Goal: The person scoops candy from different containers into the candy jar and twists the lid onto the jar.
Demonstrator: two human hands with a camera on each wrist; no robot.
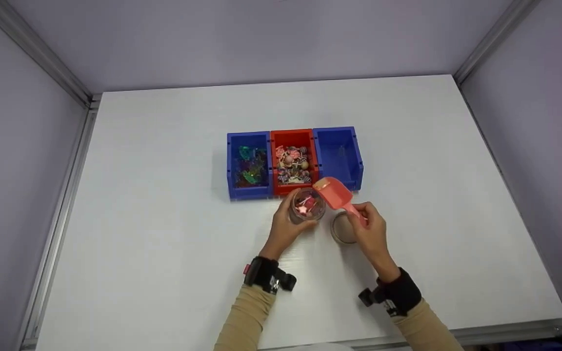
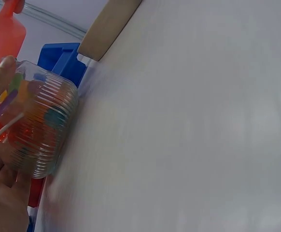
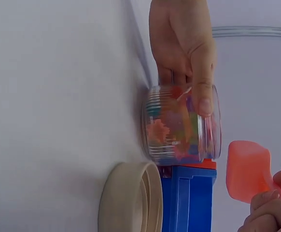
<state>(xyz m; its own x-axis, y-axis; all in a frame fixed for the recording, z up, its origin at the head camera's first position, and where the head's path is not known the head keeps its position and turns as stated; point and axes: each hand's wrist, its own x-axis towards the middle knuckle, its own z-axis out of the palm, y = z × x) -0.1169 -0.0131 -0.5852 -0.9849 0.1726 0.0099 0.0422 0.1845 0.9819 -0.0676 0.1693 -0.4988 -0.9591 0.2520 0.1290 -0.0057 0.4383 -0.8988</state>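
My left hand (image 1: 283, 228) grips a clear ribbed jar (image 1: 309, 205) round its side, with the thumb near the rim. Through the wall in the left wrist view, the jar (image 2: 49, 118) shows colourful pieces and a white stick. My right hand (image 1: 373, 235) holds a coral-pink scoop (image 1: 335, 195) by its handle, the scoop's front end just right of and above the jar's open mouth. A beige round lid (image 1: 341, 229) lies on the table between the jar and my right hand. In the right wrist view the lid (image 3: 119, 203) shows its ridged inner rim.
Three joined bins stand behind the jar. A blue bin (image 1: 232, 165) at left holds translucent coloured pieces, and a red bin (image 1: 292, 135) in the middle holds small mixed trinkets. The right blue bin (image 1: 334, 156) shows its bare floor. Walls enclose the white table (image 1: 164, 253).
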